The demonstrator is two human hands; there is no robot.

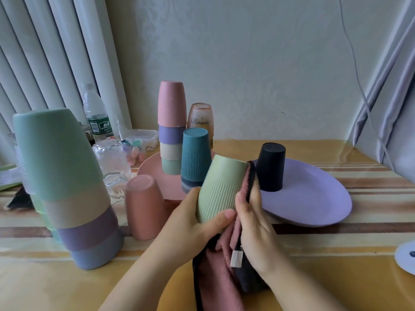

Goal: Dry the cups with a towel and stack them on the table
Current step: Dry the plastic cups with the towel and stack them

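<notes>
Green cup (221, 189) clasped in left hand (190, 223); right hand (253, 223) pinching towel (221, 272) against it.

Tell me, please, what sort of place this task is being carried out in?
Probably a home, at a table against a wall. Pleated curtains hang at the left, a striped glossy cover lies on the table, and household plastic cups such as the green cup stand stacked.

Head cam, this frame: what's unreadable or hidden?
- Light green ribbed cup: its mouth is covered by the left hand and pink towel; wet or dry unknown.
- Right hand: its fingertips are behind the cup and towel.
- Cups nested under the teal cup: only rims show, count unclear.
- White disc: cut by the right edge.
- Water bottle label: too small to read.
</notes>
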